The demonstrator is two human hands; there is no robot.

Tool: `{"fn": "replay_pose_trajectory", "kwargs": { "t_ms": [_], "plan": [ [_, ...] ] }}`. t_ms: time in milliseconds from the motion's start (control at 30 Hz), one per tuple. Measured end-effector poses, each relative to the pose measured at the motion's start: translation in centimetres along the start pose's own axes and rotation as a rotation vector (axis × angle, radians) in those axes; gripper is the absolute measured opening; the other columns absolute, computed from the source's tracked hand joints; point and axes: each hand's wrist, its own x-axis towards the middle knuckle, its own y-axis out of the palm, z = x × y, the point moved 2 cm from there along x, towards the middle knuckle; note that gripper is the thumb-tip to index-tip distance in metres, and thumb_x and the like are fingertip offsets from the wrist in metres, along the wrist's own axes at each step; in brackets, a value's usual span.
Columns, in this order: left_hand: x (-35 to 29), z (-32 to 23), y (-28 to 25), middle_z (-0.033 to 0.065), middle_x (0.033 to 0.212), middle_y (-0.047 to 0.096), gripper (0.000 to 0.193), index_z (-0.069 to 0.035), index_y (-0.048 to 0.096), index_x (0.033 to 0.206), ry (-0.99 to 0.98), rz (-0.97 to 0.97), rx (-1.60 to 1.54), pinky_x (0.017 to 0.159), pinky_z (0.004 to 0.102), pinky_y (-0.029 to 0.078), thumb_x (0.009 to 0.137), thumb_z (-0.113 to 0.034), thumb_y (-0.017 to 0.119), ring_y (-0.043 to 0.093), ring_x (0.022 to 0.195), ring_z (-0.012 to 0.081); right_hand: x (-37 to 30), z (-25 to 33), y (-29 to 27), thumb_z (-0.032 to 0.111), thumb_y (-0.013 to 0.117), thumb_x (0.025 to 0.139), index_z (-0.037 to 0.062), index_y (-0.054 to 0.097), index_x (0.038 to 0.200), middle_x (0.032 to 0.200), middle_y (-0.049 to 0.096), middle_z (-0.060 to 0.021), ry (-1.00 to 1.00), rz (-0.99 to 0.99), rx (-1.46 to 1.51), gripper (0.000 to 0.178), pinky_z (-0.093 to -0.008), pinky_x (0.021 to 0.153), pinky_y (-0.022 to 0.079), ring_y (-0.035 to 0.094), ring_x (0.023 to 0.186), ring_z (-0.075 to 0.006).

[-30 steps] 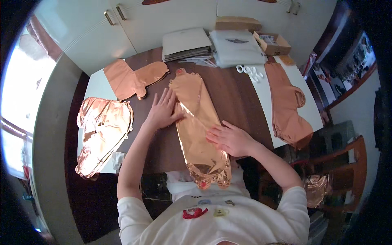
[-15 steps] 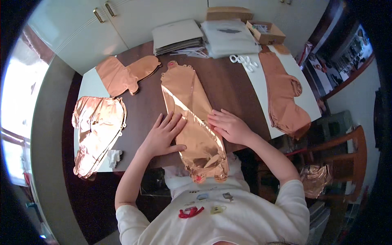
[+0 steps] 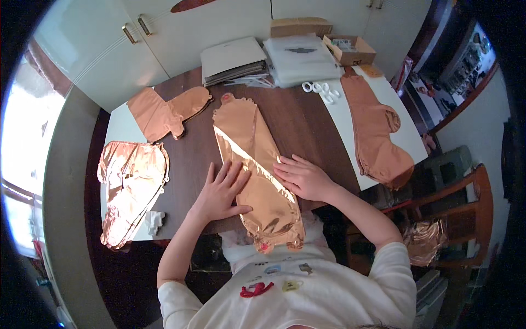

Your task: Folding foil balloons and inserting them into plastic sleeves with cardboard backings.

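Note:
A long, flat, copper-coloured foil balloon (image 3: 245, 131) lies lengthwise across the table's middle. Its near end hangs over the front edge toward my shirt, with small red marks at both ends. My left hand (image 3: 222, 192) lies flat on its left edge, fingers spread and thumb across the foil. On the right edge rests my right hand (image 3: 302, 178), fingers stretched out and palm down. Neither hand grips anything; what is under the palms is hidden. A diagonal crease catches the light between the hands.
More flat foil balloons lie around: one at far left (image 3: 159, 112), a shiny one at near left (image 3: 131, 181), one at right (image 3: 378, 131). A crumpled white tissue (image 3: 155, 222), white rings (image 3: 323, 90), stacked sheets (image 3: 233, 60), plastic bags (image 3: 301, 63) and a small box (image 3: 349, 52) surround them.
The view has tilted slightly, so the table sits lower in the picture. Both hands stay flat on the foil balloon, with hardly any shift against it.

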Motion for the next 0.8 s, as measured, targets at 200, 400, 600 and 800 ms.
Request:
{"fn": "replay_pose_trajectory", "kwargs": {
  "t_ms": [200, 400, 600, 800],
  "plan": [
    [2.6, -1.4, -0.3, 0.0173, 0.143, 0.033, 0.087, -0.009, 0.034, 0.139, 0.132, -0.043, -0.147, 0.107, 0.0535, 0.022, 0.076, -0.067, 0.051, 0.029, 0.133, 0.0369, 0.0, -0.4, 0.3, 0.024, 0.055, 0.09, 0.0059, 0.059, 0.117, 0.127, 0.054, -0.0075, 0.027, 0.018, 0.025, 0.033, -0.0406, 0.105, 0.033, 0.045, 0.125, -0.0224],
    [3.0, -1.2, 1.4, 0.0205, 0.145, 0.028, 0.089, -0.009, 0.029, 0.142, 0.138, 0.014, -0.132, 0.11, 0.0539, 0.011, 0.078, -0.069, 0.046, 0.02, 0.136, 0.0386, 0.2, -0.4, 0.0, 0.026, 0.055, 0.089, 0.0056, 0.059, 0.118, 0.128, 0.053, -0.0077, 0.048, 0.011, 0.092, 0.035, -0.0423, 0.105, 0.033, 0.043, 0.126, -0.0246],
    [3.1, -1.4, 1.3, 0.0181, 0.142, 0.034, 0.085, -0.01, 0.033, 0.14, 0.152, -0.065, -0.109, 0.108, 0.0543, 0.017, 0.078, -0.066, 0.049, 0.026, 0.135, 0.0361, 0.3, -0.2, 0.1, 0.027, 0.058, 0.087, 0.0074, 0.059, 0.117, 0.131, 0.051, -0.0069, 0.023, 0.042, 0.018, 0.036, -0.0453, 0.105, 0.032, 0.04, 0.128, -0.026],
    [3.1, -1.5, 1.3, 0.0176, 0.142, 0.035, 0.085, -0.011, 0.032, 0.141, 0.151, -0.081, -0.116, 0.108, 0.0547, 0.017, 0.079, -0.066, 0.047, 0.027, 0.134, 0.0358, 0.5, 0.1, 0.2, 0.026, 0.06, 0.084, 0.0079, 0.061, 0.114, 0.125, 0.054, -0.0068, -0.013, -0.021, -0.046, 0.035, -0.0476, 0.104, 0.033, 0.044, 0.124, -0.0264]
  ]
}}
